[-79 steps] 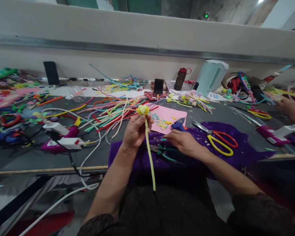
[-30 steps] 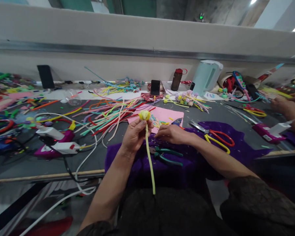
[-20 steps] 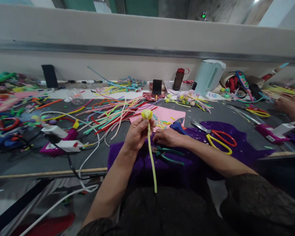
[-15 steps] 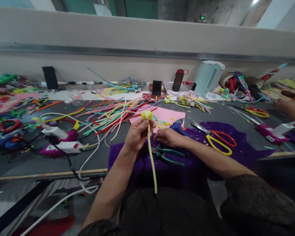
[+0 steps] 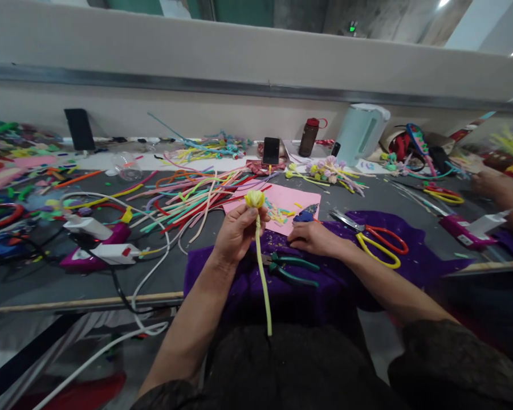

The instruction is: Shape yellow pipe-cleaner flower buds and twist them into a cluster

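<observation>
Left grip (image 5: 238,230) keeps flower stem (image 5: 261,273) upright (right hand (image 5: 312,236) shifted right).

My left hand (image 5: 238,230) grips a yellow pipe-cleaner flower (image 5: 255,199) just under its head, its stem hanging down over the purple cloth (image 5: 325,279). My right hand (image 5: 312,238) lies on that cloth, just beyond the green-handled pliers (image 5: 290,267), with the scissors (image 5: 374,242) to its right.
</observation>
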The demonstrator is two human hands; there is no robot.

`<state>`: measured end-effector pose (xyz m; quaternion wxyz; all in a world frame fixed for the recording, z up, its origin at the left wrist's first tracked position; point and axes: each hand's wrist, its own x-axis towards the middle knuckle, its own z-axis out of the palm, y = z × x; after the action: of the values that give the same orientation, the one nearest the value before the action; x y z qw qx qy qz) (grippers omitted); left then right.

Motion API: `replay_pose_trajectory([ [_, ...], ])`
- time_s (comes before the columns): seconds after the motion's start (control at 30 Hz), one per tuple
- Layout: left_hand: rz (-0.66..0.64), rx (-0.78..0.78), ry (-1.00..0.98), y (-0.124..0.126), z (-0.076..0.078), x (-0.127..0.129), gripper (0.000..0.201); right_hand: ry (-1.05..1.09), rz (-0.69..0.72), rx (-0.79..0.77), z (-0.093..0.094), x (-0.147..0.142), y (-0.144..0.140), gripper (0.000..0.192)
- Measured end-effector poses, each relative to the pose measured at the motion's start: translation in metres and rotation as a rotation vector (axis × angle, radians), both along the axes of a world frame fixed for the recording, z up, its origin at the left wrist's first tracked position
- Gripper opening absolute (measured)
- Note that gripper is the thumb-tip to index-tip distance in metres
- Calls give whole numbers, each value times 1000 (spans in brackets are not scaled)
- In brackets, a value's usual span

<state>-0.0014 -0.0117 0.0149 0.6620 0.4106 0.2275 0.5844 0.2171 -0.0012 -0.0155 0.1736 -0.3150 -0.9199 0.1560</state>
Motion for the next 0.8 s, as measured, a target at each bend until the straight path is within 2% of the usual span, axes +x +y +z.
replay_pose_trajectory([
  [0.2,-5,6,14,1,-1,-1,16,-107,-56,127,-17,-10,-2,13],
  [0.37,-14,7,4,0,0,-1,17,118,-212,27,-16,-6,6,13],
  [0.5,-17,32,-10,-1,1,-1,16,242,-309,31,-9,-6,7,16],
  [0.67,-2,24,4,-2,1,-1,17,218,-155,7,-1,-14,-2,11],
  [0.8,9,6,15,-2,0,-1,18,89,-72,36,-2,-25,-4,11],
])
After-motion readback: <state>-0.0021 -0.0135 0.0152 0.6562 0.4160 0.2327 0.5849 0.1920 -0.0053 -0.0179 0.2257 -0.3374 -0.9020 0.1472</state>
